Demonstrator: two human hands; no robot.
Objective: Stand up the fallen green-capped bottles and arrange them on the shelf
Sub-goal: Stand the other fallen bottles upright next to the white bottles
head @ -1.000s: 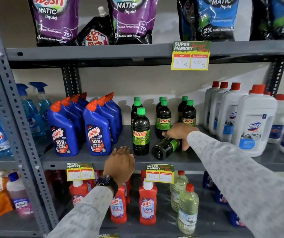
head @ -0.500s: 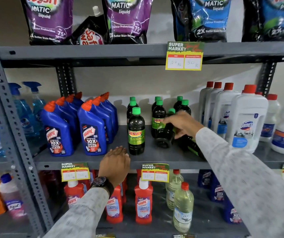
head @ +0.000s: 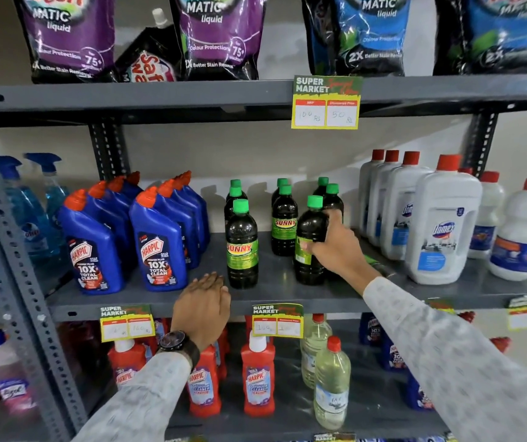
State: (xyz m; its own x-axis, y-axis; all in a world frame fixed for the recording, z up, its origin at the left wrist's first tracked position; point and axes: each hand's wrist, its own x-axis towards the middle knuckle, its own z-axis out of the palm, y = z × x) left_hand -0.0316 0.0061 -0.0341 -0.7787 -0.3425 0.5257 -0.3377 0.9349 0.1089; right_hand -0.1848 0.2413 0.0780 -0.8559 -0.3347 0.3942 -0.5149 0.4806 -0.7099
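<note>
My right hand (head: 335,250) clasped an upright bottle (head: 311,240); my left hand (head: 203,306) rested flat on the shelf (head: 287,301). Releasing it crooked risked toppling neighbours.

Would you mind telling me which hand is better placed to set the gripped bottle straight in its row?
The right hand: it already grips the green-capped bottle, nearly upright on the shelf. The left hand rests on the shelf edge.

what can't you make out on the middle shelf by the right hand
- Head view: dark green-capped bottle, label mostly covered by right hand.
- Head view: dark object lying behind the right wrist, largely hidden by the arm; cannot identify it.
- Head view: yellow price tags, handwriting too blurred.
</note>
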